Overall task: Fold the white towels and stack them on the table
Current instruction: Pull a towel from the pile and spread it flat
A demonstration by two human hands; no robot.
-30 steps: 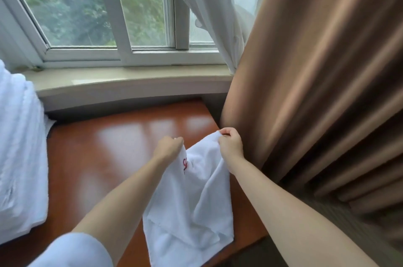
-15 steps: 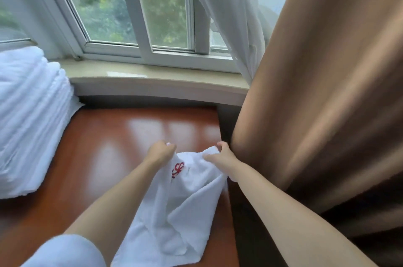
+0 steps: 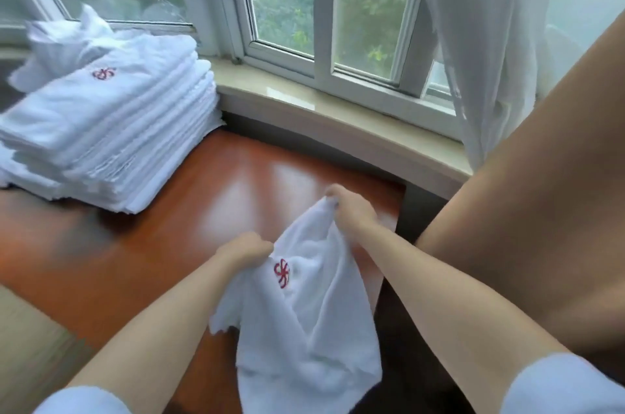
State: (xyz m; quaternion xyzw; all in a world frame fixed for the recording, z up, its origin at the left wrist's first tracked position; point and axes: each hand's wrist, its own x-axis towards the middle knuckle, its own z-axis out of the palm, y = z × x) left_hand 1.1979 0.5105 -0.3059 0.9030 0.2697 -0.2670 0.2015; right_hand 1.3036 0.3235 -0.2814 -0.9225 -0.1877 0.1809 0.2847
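Here I see both hands up over the near right part of the reddish wooden bench [image 3: 142, 244], each gripping the same white towel [image 3: 304, 322]. My left hand [image 3: 245, 253] has its fingers curled round the towel's upper edge, with the red embroidered logo [image 3: 281, 273] just to its right. My right hand [image 3: 351, 210] sits a little farther out and to the right, pinching a bunched corner of the cloth. The towel hangs down from the two hands in loose folds, its lower part drooping past the bench's near edge towards me. Well to the left of my left hand, and farther away, a tall stack of folded white towels [image 3: 108, 139] rests on the bench, the top one showing the same red logo. Beyond the hands runs the pale windowsill [image 3: 338, 116]; a tan curtain [image 3: 524, 193] hangs just right of my right hand.
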